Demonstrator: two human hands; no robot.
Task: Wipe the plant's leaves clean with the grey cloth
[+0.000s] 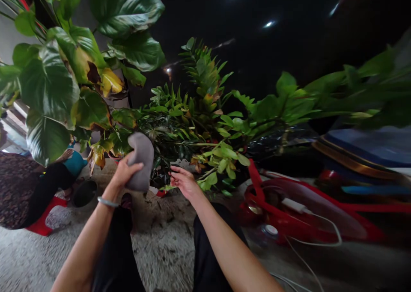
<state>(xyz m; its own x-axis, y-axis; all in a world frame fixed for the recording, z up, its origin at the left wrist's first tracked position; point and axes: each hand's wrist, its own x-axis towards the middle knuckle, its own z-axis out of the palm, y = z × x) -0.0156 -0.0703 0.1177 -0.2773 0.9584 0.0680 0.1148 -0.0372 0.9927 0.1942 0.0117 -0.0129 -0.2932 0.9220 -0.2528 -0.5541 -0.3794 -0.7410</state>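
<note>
Grey cloth (143, 163) in left hand (126, 172), fingers closed

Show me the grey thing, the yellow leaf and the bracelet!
Grey thing (143, 161): head view, middle of its flat side.
Yellow leaf (111, 81): head view, its yellow patch.
Bracelet (108, 203): head view, middle of its band.
</note>
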